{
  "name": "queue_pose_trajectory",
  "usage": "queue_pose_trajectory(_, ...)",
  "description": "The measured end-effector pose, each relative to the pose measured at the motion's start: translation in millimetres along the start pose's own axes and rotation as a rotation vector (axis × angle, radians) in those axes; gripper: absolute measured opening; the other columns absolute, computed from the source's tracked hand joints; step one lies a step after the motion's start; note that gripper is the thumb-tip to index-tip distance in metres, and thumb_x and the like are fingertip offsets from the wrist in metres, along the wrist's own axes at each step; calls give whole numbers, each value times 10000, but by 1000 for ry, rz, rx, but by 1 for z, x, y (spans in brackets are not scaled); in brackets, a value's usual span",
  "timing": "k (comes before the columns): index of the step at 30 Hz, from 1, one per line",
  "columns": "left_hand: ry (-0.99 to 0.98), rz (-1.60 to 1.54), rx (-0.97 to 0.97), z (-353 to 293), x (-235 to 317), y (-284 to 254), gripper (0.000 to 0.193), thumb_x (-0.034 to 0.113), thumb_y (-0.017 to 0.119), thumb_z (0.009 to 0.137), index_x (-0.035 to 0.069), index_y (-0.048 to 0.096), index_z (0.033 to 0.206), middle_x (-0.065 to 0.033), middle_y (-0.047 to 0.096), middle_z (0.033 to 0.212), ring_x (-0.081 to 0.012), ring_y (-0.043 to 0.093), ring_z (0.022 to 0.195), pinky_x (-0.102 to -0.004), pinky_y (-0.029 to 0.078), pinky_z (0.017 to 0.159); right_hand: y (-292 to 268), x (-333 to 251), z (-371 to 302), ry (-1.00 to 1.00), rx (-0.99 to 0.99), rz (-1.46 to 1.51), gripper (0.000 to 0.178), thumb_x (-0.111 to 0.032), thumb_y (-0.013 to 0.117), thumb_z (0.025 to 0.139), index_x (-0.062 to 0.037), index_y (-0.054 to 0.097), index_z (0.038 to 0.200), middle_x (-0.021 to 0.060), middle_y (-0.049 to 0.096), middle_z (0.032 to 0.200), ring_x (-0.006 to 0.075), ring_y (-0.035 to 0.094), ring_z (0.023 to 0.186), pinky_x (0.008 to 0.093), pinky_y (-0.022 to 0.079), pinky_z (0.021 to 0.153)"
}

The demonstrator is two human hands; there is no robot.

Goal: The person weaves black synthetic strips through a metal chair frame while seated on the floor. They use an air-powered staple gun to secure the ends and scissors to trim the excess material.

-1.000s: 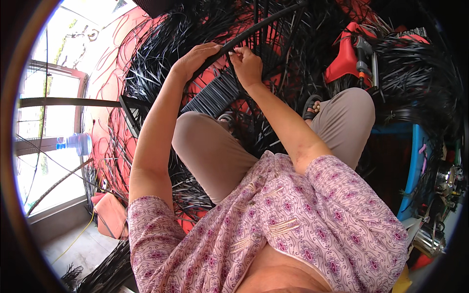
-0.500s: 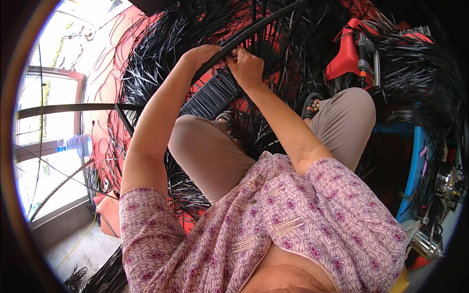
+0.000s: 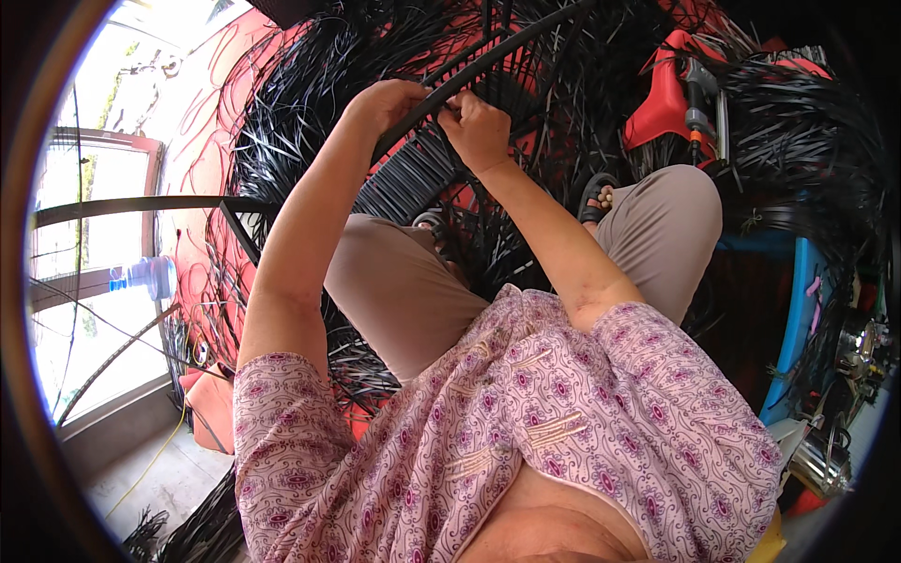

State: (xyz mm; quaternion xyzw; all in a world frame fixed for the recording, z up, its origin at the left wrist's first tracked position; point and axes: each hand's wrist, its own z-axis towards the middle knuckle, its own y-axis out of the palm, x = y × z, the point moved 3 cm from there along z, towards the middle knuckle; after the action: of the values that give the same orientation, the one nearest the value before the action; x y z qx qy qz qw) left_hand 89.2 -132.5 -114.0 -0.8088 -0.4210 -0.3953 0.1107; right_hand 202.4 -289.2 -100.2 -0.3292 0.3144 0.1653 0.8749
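A dark frame bar (image 3: pixel 507 49) slants upward to the right in front of me, with a panel of black woven strips (image 3: pixel 410 178) below it. On the bar's left side is my left hand (image 3: pixel 387 103), its fingers reaching behind the bar and mostly hidden. Close against the other side, my right hand (image 3: pixel 477 131) is closed, fingers curled and thumb pressed to them. What it pinches is too small and dark to make out. Loose black strips hang around both hands.
Heaps of black plastic strips (image 3: pixel 788 131) cover much of the red floor. A red plastic stool (image 3: pixel 662 108) with a power drill (image 3: pixel 697 108) is at the right. Nearer me is a blue-edged container (image 3: pixel 793 328). Another dark bar (image 3: pixel 141 208) extends left toward the window.
My left hand has shifted slightly up, its fingers now more hidden behind the bar. My right hand has moved a little to the right. The bar and woven panel have shifted slightly.
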Motion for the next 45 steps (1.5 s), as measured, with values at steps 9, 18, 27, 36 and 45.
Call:
queue_pose_trajectory(9,88,-308,-30,-8,0,-4,52,46,592,887,-3,598,906,-113,660,796,-237,664,700,-354,577,677,-25,-4,10,100,-274,-11,250,-260,755,774,-52,677,889,82,704,725,294,696,690,398,540,648)
queue_pose_trajectory(18,207,-379,-21,-22,4,-6,73,107,637,918,41,633,949,-106,665,794,-232,659,686,-381,552,636,-47,-26,52,-543,-382,-23,279,-311,729,814,-129,703,1023,31,688,1065,230,607,1075,393,408,989)
queue_pose_trajectory(27,954,-618,-48,-111,18,9,205,194,515,1013,10,605,1026,-97,645,967,-272,624,972,-418,467,960,4,-19,95,-524,-505,74,312,-260,736,781,-200,704,1086,-2,686,986,197,623,1025,399,374,1005)
queue_pose_trajectory(36,1046,-1000,37,-178,-35,84,292,245,447,1047,35,539,866,-81,560,801,-270,590,800,-460,437,984,18,-16,96,-652,-508,32,254,-245,699,840,-254,728,1093,-47,644,954,181,598,1008,373,363,974)
queue_pose_trajectory(45,876,-680,123,-232,-141,174,331,273,418,1052,70,509,807,-61,544,755,-231,589,761,-450,266,1132,26,-8,109,-680,-590,-67,332,-506,587,887,-291,734,1093,-20,714,1047,182,624,1020,374,353,982)
